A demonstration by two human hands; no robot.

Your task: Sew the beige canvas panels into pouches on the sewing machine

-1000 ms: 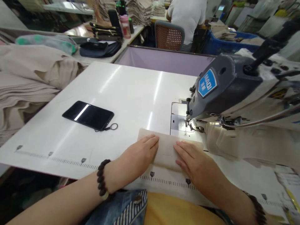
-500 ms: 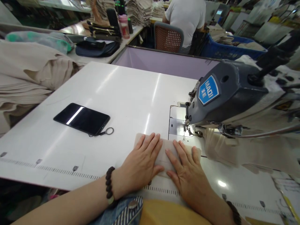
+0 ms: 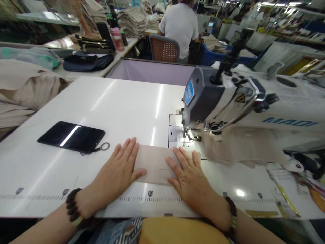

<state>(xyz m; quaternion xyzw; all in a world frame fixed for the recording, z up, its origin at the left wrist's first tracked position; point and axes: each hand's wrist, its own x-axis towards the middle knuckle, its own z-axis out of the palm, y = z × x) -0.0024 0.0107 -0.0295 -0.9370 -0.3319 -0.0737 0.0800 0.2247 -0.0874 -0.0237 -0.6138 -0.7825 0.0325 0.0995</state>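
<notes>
A folded beige fabric piece lies flat on the white sewing table, just in front of the needle of a grey and white sewing machine. My left hand rests open and flat on the fabric's left end, fingers spread. My right hand lies open and flat on its right part, fingertips close to the presser foot. Both wrists wear dark bead bracelets. More beige fabric hangs under the machine arm.
A black phone with a key ring lies left of my hands. Stacked beige cloth sits at the left edge. A ruler scale runs along the table's front. A person in a white shirt sits ahead on a chair.
My view swung right and up. My left hand slid left along the fabric, so the hands are farther apart with bare cloth between them.
</notes>
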